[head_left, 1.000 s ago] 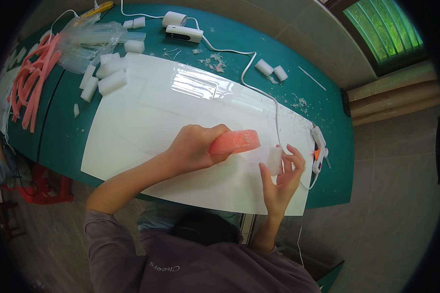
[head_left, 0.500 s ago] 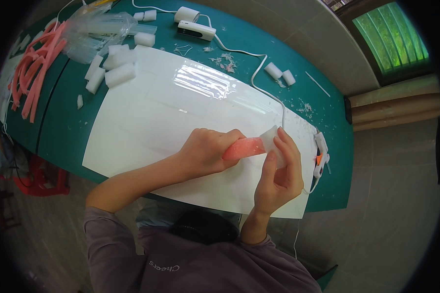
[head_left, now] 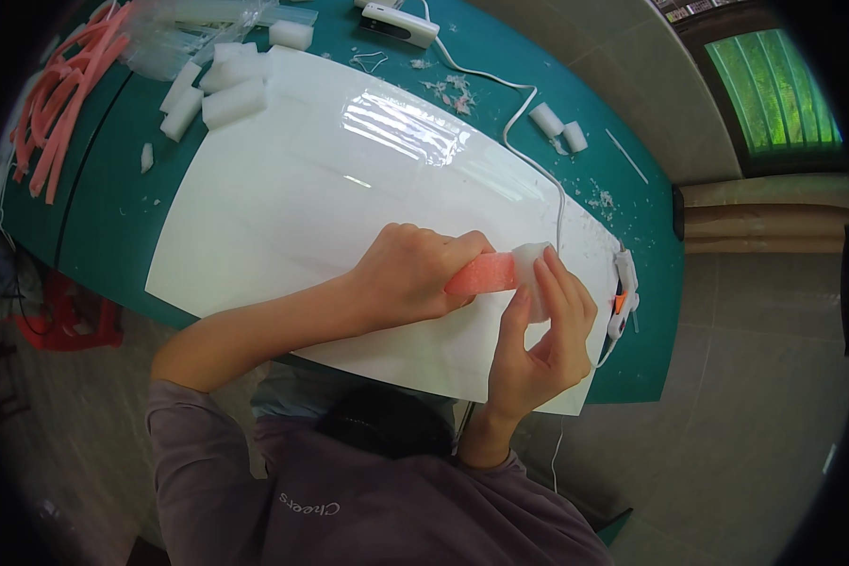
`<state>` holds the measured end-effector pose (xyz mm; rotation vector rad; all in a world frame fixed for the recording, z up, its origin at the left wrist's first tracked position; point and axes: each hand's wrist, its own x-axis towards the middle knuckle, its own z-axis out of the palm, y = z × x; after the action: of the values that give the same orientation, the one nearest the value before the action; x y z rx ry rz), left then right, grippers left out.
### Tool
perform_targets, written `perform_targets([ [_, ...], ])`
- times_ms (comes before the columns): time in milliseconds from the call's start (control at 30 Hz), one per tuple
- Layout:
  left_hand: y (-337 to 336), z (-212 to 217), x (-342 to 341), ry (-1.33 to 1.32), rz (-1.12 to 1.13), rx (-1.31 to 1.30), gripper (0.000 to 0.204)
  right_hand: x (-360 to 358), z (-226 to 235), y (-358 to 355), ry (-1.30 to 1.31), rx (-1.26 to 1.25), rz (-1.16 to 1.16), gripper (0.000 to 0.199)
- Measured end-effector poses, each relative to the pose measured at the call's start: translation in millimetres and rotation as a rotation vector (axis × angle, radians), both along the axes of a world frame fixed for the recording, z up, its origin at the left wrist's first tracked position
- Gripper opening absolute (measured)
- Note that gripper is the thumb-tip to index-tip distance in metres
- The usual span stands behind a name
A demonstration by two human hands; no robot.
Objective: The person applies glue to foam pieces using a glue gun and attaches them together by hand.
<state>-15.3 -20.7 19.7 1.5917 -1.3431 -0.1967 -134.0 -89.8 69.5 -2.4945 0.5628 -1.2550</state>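
My left hand (head_left: 407,272) clenches a pink foam strip (head_left: 487,274); touching its three-o'clock end is a white foam piece (head_left: 530,255), which my right hand (head_left: 543,351) pinches.

Reads as matt foam on pink strip (head_left: 486,274), grainy-faced. Looks like matt foam too on white piece (head_left: 530,255). Shows smooth, glossy finish on white sheet (head_left: 283,189), throwing back bright streaks; could be plastic or coated board, can't tell. Looks smooth, low-sheen on green tabletop (head_left: 643,363). Shows matt foam again on white blocks (head_left: 236,102) and loose pink strips (head_left: 66,104). Looks clear, crinkled, shiny on plastic wrap (head_left: 170,42). Reads as hard, smooth plastic on white device (head_left: 399,24) and red stool (head_left: 75,321). Shows soft matt cloth on purple-grey sleeve (head_left: 193,443).
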Motion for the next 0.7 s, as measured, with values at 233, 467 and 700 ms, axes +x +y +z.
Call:
perform_targets([
  [233, 1.6, 0.1, 1.3, 0.016, -0.009, 0.009, 0.022, -6.1, 3.4, 1.2, 0.129, -0.084, -0.030, 0.037],
  [467, 0.4, 0.4, 1.2, 0.014, 0.006, 0.070, 0.033, -6.8, 0.6, -7.1, 0.115, -0.108, 0.006, 0.037],
  [700, -0.1, -1.9, 0.7, 0.034, 0.018, 0.073, 0.033, -8.8, 1.4, -12.9, 0.116, -0.065, 0.084, 0.039],
])
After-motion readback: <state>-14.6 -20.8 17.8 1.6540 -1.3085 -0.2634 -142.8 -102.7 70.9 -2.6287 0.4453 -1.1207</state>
